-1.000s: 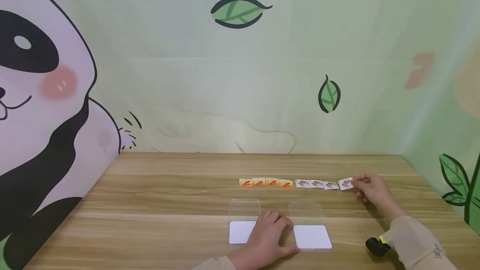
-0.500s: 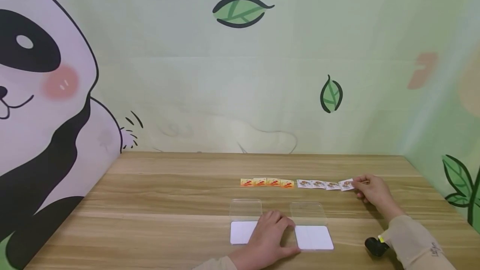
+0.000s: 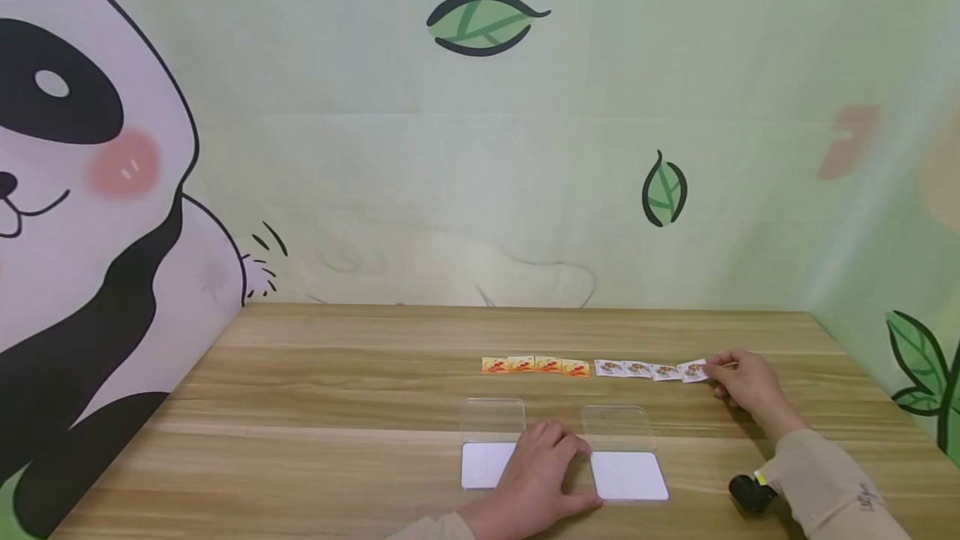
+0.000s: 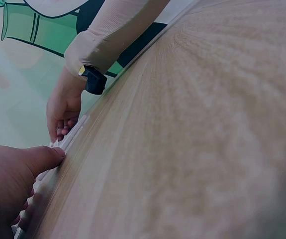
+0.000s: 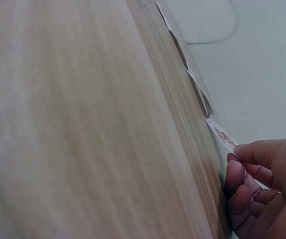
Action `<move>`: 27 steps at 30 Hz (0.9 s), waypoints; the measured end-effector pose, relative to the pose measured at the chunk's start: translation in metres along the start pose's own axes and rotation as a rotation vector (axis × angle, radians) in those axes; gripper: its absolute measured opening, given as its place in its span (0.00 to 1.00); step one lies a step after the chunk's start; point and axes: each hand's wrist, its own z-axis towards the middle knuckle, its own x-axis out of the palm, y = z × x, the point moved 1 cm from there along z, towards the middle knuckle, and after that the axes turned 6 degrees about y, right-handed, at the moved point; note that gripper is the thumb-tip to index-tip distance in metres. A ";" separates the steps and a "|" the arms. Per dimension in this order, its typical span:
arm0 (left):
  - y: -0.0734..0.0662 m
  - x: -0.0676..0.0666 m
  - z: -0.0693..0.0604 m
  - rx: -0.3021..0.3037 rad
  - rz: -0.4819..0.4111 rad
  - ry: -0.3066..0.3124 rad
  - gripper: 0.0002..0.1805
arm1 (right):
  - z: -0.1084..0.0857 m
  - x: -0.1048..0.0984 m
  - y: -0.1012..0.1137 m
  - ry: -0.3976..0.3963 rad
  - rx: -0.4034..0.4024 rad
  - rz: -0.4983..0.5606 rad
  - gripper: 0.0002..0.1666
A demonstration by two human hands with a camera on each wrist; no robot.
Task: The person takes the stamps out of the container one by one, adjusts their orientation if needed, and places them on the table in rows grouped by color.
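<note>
My right hand pinches the right edge of a small white picture card between thumb and fingers. The same pinch on the card shows in the right wrist view, at the end of a row. Several like white cards lie to its left, nearly edge to edge. Palm down, my left hand rests between two clear-lidded flat boxes with white bases. Its thumb and forefinger touch the left side of the right box. The hand partly covers the left box.
Several yellow-orange picture cards form a row left of the white cards. Both clear lids lie folded back, away from me. A black wrist device hangs below my right sleeve. A printed cloth wall stands behind the wooden table.
The pinched white card has moved slightly left, closing the gap to the row beside it. My left hand has stayed in place. The head view has shifted a little.
</note>
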 end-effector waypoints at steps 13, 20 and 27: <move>0.000 0.001 0.000 -0.005 0.001 0.003 0.25 | -0.002 0.001 0.001 -0.006 -0.003 -0.047 0.18; 0.000 0.001 0.000 -0.002 0.003 -0.004 0.25 | -0.002 0.001 0.002 -0.019 -0.004 -0.079 0.18; 0.000 0.000 0.000 -0.002 0.002 -0.003 0.25 | -0.002 0.000 0.002 -0.025 -0.021 -0.110 0.17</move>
